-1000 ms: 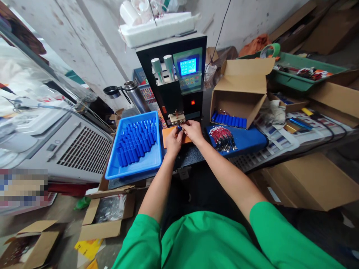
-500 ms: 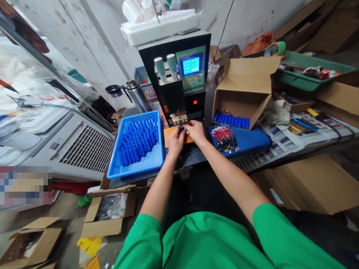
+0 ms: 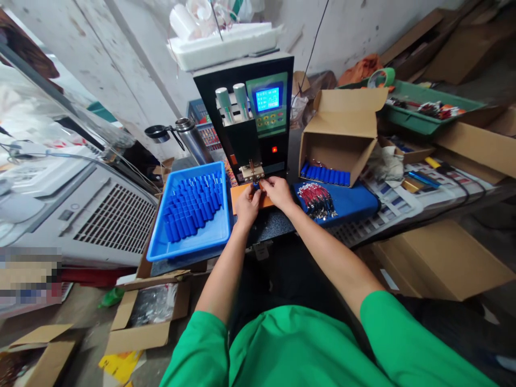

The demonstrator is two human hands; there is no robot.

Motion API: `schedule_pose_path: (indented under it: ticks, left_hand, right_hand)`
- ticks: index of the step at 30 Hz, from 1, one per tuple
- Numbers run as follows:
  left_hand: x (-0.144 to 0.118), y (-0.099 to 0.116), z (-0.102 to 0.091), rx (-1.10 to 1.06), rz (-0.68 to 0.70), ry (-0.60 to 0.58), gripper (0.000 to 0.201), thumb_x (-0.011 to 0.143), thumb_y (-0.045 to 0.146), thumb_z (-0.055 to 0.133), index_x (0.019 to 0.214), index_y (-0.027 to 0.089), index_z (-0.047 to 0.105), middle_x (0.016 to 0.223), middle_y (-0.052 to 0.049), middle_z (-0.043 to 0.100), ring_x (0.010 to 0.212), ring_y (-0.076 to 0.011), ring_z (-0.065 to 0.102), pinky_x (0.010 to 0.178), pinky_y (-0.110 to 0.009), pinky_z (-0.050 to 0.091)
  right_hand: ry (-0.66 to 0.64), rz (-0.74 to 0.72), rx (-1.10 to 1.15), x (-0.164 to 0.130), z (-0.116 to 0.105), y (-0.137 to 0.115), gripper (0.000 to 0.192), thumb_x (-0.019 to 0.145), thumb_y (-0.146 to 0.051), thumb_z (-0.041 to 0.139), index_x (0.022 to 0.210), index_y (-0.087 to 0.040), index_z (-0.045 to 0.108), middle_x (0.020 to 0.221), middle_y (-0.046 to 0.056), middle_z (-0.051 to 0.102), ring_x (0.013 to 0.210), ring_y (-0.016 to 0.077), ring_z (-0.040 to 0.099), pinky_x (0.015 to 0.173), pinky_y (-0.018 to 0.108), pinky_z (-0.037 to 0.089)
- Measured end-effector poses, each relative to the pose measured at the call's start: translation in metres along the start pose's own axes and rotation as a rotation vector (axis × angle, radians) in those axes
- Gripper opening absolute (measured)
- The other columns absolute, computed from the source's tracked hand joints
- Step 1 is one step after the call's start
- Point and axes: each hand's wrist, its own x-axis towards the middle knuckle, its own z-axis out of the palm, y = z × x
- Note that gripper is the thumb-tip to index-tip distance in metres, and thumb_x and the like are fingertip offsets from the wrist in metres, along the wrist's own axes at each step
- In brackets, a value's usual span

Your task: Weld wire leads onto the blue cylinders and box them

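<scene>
1. Pinching a smooth blue cylinder point(image 3: 256, 186), your left hand point(image 3: 246, 205) has it just below the thin metal prongs point(image 3: 252, 166) of the boxy black machine point(image 3: 242, 141), over a flat orange board point(image 3: 266, 202).
2. Your right hand point(image 3: 278, 192) presses thumb and forefinger close beside it; what they grip is too small to tell.
3. Limp red-and-black wires point(image 3: 316, 199) heap nearby.
4. Since half a second ago, your hands stay there; the view shifts slightly.

I count one machine point(image 3: 242, 141), one blue tray point(image 3: 212, 231) and two knobs point(image 3: 239, 92).
</scene>
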Motion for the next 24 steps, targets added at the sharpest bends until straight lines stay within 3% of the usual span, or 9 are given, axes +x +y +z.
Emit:
schedule_pose_path:
  ticks: [4,8,11,16,19,24]
  left_hand:
    - [-0.001,0.002,-0.002,-0.038,0.007,-0.023,0.025,0.092,0.032,0.06,0.11,0.019,0.072,0.1,-0.006,0.077,0.095,-0.0206,0.071,0.092,-0.032,0.055]
    - [-0.004,-0.001,-0.005,-0.063,0.012,-0.061,0.028,0.087,0.036,0.067,0.109,0.018,0.073,0.094,-0.005,0.076,0.085,-0.0182,0.07,0.083,-0.029,0.057]
    - [-0.003,-0.006,-0.007,-0.094,0.025,-0.091,0.032,0.084,0.037,0.07,0.11,0.018,0.074,0.092,-0.006,0.076,0.081,-0.0175,0.069,0.078,-0.028,0.057]
    - [0.001,-0.01,-0.007,-0.041,0.088,-0.094,0.039,0.085,0.042,0.067,0.115,0.018,0.074,0.092,-0.007,0.076,0.076,-0.0166,0.068,0.075,-0.028,0.057]
    - [0.001,-0.009,-0.007,0.007,0.113,-0.049,0.042,0.085,0.046,0.066,0.116,0.019,0.074,0.098,-0.008,0.077,0.074,-0.0165,0.068,0.074,-0.03,0.057]
    - [-0.001,-0.005,-0.006,0.089,0.117,-0.002,0.036,0.087,0.05,0.064,0.104,0.021,0.076,0.098,-0.007,0.078,0.072,-0.017,0.067,0.071,-0.029,0.055]
  right_hand:
    - [0.142,-0.314,-0.539,-0.015,-0.018,-0.015,0.019,0.092,-0.034,0.061,0.095,-0.018,0.07,0.096,0.013,0.07,0.1,0.0282,0.061,0.09,0.039,0.047]
    - [0.06,-0.552,-0.78,-0.024,-0.025,-0.023,0.029,0.093,-0.033,0.06,0.112,-0.015,0.072,0.117,0.017,0.067,0.123,0.034,0.05,0.108,0.047,0.035]
    - [-0.102,-0.592,-0.835,-0.023,-0.025,-0.028,0.029,0.095,-0.029,0.057,0.113,-0.015,0.074,0.11,0.015,0.071,0.115,0.0306,0.055,0.112,0.048,0.029]
    - [-0.224,-0.494,-0.892,-0.019,-0.028,-0.036,0.027,0.098,-0.03,0.055,0.103,-0.015,0.077,0.098,0.012,0.076,0.097,0.0251,0.064,0.098,0.04,0.038]
    - [-0.115,-0.474,-0.879,-0.013,-0.043,-0.031,0.025,0.097,-0.032,0.058,0.102,-0.017,0.078,0.097,0.011,0.078,0.096,0.0242,0.066,0.093,0.036,0.04]
    - [0.262,-0.391,-0.821,0.012,-0.098,-0.004,0.031,0.098,-0.032,0.059,0.117,-0.014,0.076,0.108,0.014,0.078,0.105,0.0259,0.066,0.096,0.037,0.04]
